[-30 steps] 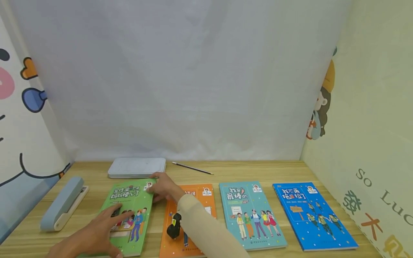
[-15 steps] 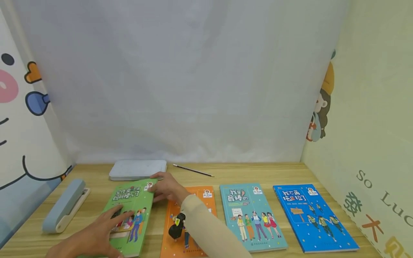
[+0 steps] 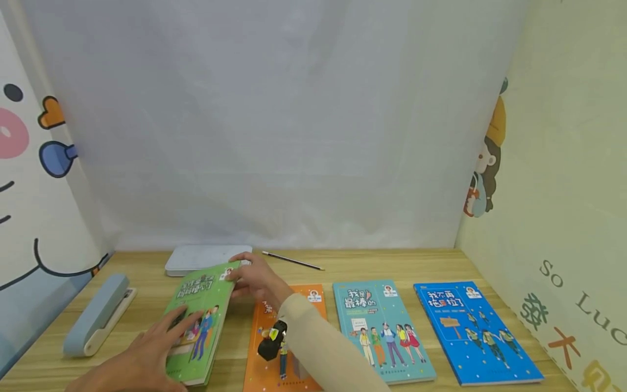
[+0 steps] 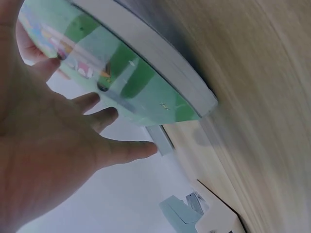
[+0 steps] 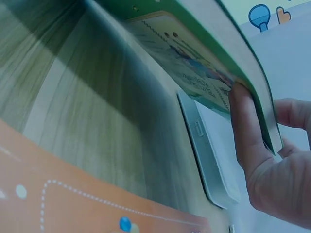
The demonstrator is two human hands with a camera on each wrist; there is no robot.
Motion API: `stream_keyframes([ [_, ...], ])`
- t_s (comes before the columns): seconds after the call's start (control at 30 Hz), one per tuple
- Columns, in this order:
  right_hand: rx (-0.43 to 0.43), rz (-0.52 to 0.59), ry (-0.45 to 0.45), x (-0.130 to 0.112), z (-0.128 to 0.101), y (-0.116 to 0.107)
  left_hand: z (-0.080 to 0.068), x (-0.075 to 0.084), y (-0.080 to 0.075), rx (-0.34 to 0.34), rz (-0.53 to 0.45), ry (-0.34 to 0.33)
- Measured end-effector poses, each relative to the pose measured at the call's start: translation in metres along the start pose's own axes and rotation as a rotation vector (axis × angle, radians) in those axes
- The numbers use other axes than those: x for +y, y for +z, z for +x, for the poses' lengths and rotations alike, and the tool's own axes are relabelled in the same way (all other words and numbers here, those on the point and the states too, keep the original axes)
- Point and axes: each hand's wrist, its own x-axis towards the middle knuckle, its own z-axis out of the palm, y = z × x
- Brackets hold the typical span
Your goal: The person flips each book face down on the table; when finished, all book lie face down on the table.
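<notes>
1. Because its right side stands higher than moments ago, the green book, left of the orange book, seems mid-lift.
2. The left hand lies spread over its cover, contact unclear.
3. The right hand pinches its upper corner; only the right wrist view shows a digit beneath.

Green book: title on two lines; second reads 妈妈操心了, first too blurred to give in full. Back cover, right wrist view: small print, illegible.
Teal book: 我是 over 最棒的.
Blue book: 我不再 over 拖拉了, small picture set within the second line.
Orange book: title mostly hidden; visible character uncertain.
Finer print on all four covers, badges included: too small.
Right wall: "SO", then "Lu" plus a letter cut at frame edge; below, 發, 大 and a yellow character, uncertain.
</notes>
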Motion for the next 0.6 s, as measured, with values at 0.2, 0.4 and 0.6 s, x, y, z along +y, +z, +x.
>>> stream_keyframes([
  [0.2,-0.007,0.026,-0.010,-0.009,-0.002,0.001,0.002,0.012,0.000,0.138,0.037,0.080],
  [0.4,0.036,0.055,-0.021,-0.015,-0.003,0.000,0.005,0.026,-0.003,0.206,0.048,0.111],
  [0.6,0.059,0.097,-0.019,-0.017,-0.002,-0.002,0.005,0.036,-0.004,0.257,0.067,0.135],
])
